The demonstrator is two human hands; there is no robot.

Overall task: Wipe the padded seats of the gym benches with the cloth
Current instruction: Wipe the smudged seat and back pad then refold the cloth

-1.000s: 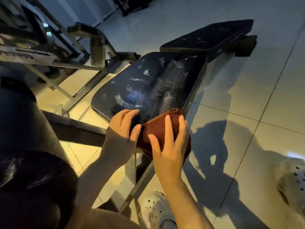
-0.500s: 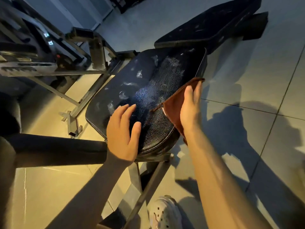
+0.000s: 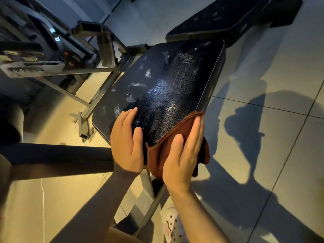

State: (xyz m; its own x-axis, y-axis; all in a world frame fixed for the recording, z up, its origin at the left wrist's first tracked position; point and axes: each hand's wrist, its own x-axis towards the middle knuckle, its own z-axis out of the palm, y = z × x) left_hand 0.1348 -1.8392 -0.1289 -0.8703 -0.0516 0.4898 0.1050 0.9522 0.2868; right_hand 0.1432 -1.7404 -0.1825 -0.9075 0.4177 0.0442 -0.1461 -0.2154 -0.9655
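1. While the head view looks down, the padded seat (image 3: pixel 168 88) runs away from the person, its long axis going up and to the right toward a second black pad (image 3: pixel 228 16) beyond its far end
2. The right hand (image 3: pixel 182 155) lies flat with straight fingers on the brown cloth (image 3: pixel 157 151), pressing it onto the seat's near right corner; part of the cloth hangs off the edge. This grip is not curled round the cloth, only laid on it
3. The left hand (image 3: pixel 127 142) rests open and flat on the bare near left part of the seat, just beside the cloth, holding nothing
4. The unwiped length, with pale smudges, lies ahead of the right hand, so I judge the next stroke should push forward along that axis, the right hand being the one on the cloth
5. Metal frame (image 3: pixel 98 95) stands left of the seat on the tiled floor (image 3: pixel 263 137)
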